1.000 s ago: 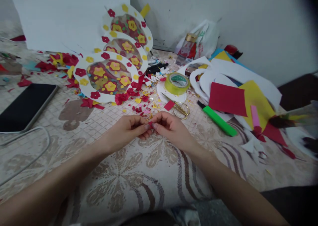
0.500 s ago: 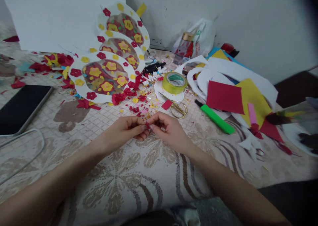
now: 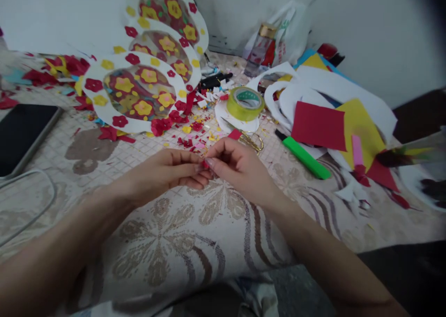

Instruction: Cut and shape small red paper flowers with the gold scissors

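Observation:
My left hand (image 3: 170, 171) and my right hand (image 3: 240, 171) meet over the patterned tablecloth, fingertips closed together. Between them they pinch a small red paper piece (image 3: 206, 164), mostly covered by the fingers, so its shape is unclear. Just beyond my right hand lie gold-handled scissors (image 3: 256, 141) and a small red paper rectangle (image 3: 235, 134). Behind the scissors, a roll of yellow-green tape (image 3: 245, 106) rests on a white paper disc. Red, yellow and pink paper scraps (image 3: 186, 143) are scattered past my fingertips.
White paper frames (image 3: 130, 94) with red and yellow flowers stand at the back left. A phone (image 3: 26, 136) and cable (image 3: 52, 187) lie left. To the right are a green cutter-like tool (image 3: 306, 158), red paper (image 3: 318, 126) and yellow paper (image 3: 364, 131). A bottle (image 3: 259, 50) stands behind.
The camera view has shifted, so the table items sit higher in the picture. Both hands keep pinching the red piece, the right fingers now lying further over it.

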`<state>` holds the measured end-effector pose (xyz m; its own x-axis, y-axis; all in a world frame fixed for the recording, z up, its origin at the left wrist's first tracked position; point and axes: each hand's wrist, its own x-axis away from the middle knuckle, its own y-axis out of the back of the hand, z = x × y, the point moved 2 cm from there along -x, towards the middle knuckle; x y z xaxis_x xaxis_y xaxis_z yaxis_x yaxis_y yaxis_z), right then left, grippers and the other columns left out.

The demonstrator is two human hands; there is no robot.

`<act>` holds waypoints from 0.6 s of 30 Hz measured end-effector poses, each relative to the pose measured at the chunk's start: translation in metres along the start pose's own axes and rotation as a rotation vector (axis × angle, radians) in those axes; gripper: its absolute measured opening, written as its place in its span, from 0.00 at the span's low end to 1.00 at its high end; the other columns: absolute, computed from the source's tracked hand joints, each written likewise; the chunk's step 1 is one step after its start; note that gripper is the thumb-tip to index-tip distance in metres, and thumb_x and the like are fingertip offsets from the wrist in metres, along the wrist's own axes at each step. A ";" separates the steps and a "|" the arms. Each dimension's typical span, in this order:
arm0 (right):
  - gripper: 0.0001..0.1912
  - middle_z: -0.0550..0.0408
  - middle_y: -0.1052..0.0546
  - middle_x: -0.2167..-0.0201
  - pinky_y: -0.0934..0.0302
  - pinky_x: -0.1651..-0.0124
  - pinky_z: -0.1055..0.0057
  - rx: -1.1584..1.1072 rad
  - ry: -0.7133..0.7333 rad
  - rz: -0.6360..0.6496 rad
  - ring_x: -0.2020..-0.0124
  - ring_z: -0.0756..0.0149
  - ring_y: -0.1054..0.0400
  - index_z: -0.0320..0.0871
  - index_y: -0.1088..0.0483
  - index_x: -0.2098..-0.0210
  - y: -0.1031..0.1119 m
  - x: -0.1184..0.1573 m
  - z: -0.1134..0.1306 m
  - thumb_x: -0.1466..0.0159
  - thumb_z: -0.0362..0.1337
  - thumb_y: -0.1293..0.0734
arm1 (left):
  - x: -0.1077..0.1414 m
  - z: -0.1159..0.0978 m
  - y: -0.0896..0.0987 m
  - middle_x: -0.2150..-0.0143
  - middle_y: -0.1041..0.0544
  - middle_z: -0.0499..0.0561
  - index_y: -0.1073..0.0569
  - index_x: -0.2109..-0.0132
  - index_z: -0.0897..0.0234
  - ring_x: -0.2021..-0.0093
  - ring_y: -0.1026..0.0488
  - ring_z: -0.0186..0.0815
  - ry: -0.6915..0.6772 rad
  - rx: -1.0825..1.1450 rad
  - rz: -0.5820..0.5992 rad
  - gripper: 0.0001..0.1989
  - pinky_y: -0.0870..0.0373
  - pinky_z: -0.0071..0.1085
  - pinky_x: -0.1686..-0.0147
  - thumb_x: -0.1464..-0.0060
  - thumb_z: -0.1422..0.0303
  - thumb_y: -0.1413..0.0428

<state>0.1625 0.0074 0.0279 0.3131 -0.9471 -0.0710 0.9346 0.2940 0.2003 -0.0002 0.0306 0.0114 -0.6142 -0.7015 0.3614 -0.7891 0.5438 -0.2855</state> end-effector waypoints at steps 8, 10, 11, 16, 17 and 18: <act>0.06 0.56 0.29 0.68 0.38 0.68 0.73 -0.100 -0.116 -0.022 0.71 0.73 0.35 0.42 0.35 0.62 -0.001 -0.003 -0.020 0.40 0.35 0.37 | -0.006 0.010 0.003 0.69 0.21 0.51 0.25 0.66 0.67 0.69 0.24 0.32 -0.004 -0.051 -0.076 0.05 0.26 0.29 0.66 0.52 0.70 0.41; 0.06 0.56 0.29 0.68 0.38 0.67 0.73 -0.109 -0.146 -0.004 0.71 0.73 0.35 0.42 0.34 0.63 -0.001 -0.004 -0.022 0.41 0.34 0.36 | -0.007 0.010 0.004 0.70 0.21 0.50 0.25 0.67 0.67 0.69 0.25 0.31 -0.018 -0.091 -0.089 0.05 0.27 0.29 0.66 0.52 0.70 0.42; 0.05 0.56 0.29 0.69 0.38 0.67 0.73 -0.107 -0.151 0.001 0.71 0.72 0.34 0.42 0.34 0.64 -0.001 -0.004 -0.023 0.41 0.34 0.35 | -0.007 0.010 0.003 0.70 0.21 0.50 0.25 0.67 0.67 0.69 0.25 0.31 -0.024 -0.109 -0.093 0.05 0.27 0.29 0.66 0.52 0.70 0.42; 0.03 0.57 0.29 0.71 0.39 0.66 0.71 -0.013 -0.104 0.023 0.70 0.71 0.34 0.42 0.33 0.66 0.000 -0.003 -0.025 0.41 0.33 0.37 | -0.007 0.011 0.002 0.70 0.21 0.51 0.25 0.67 0.68 0.70 0.25 0.31 -0.030 -0.152 -0.101 0.05 0.28 0.28 0.66 0.51 0.69 0.43; 0.03 0.57 0.28 0.70 0.39 0.66 0.71 0.030 -0.089 0.019 0.70 0.70 0.34 0.42 0.33 0.66 0.000 -0.002 -0.025 0.41 0.32 0.37 | -0.007 0.011 0.002 0.70 0.21 0.51 0.25 0.67 0.68 0.70 0.25 0.31 -0.028 -0.149 -0.101 0.05 0.28 0.28 0.66 0.51 0.69 0.43; 0.04 0.56 0.28 0.70 0.39 0.65 0.70 0.077 -0.073 0.013 0.69 0.69 0.33 0.42 0.32 0.65 0.001 -0.002 -0.024 0.40 0.32 0.37 | -0.007 0.011 0.002 0.70 0.21 0.51 0.25 0.67 0.68 0.70 0.25 0.30 -0.025 -0.143 -0.100 0.06 0.28 0.28 0.66 0.51 0.69 0.43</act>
<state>0.1666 0.0126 0.0049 0.3095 -0.9509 0.0032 0.9138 0.2983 0.2756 0.0028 0.0315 -0.0015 -0.5334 -0.7658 0.3592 -0.8400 0.5294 -0.1189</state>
